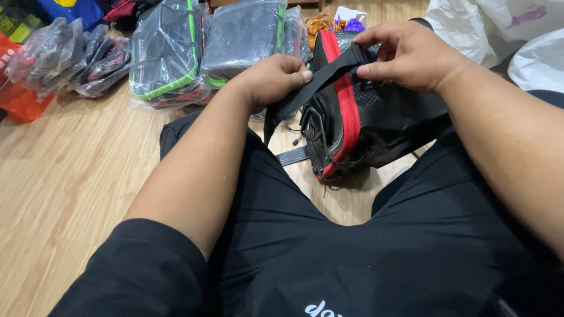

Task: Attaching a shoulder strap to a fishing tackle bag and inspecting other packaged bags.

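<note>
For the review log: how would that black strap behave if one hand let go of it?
The black strap probably flops: it hangs limp below the left hand and looks taut only between both hands. Likely light, since the right hand pinches it with fingertips alone. Its woven look suggests it is not slippery.

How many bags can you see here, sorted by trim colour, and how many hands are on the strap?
Red-trimmed black bag, on the lap: 1
Green-trimmed bags in clear plastic: 2
Hands on the black strap: 2, left hand and right hand
Total: 3 bags, 2 hands
</note>
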